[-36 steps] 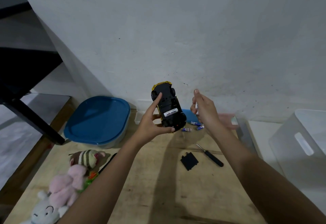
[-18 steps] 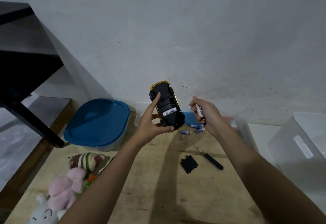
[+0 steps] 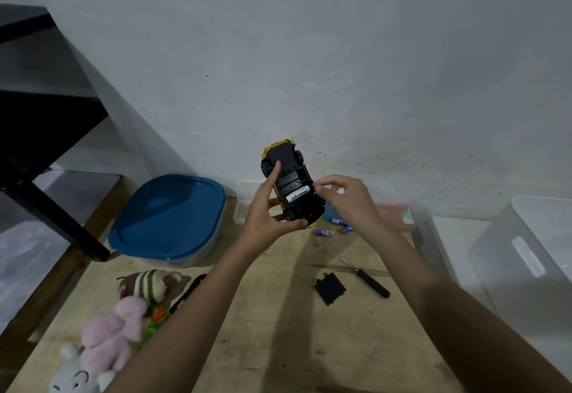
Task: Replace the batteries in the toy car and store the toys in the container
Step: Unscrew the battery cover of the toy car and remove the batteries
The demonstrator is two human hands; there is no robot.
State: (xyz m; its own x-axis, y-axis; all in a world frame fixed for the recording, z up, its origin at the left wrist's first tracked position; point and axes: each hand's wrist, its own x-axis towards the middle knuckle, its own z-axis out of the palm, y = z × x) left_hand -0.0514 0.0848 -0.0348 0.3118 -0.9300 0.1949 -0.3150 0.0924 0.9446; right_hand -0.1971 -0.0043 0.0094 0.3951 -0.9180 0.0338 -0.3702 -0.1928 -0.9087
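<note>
— Change?
— Moved in with right hand point(image 3: 349, 204) to upturned toy car point(image 3: 286, 160)'s bay point(image 3: 289, 183), fingers seemingly pinching fresh battery point(image 3: 340, 190).
— Car?
— Aloft, clamped in left hand point(image 3: 263, 216); one cell point(image 3: 297, 197) seated, slots remaining.

The wooden table point(image 3: 278, 346) bears a blue-lidded container point(image 3: 167, 216), plush toys point(image 3: 108, 334), loose batteries point(image 3: 324, 232), a black cover point(image 3: 329, 288) and a screwdriver point(image 3: 371, 283)
</note>
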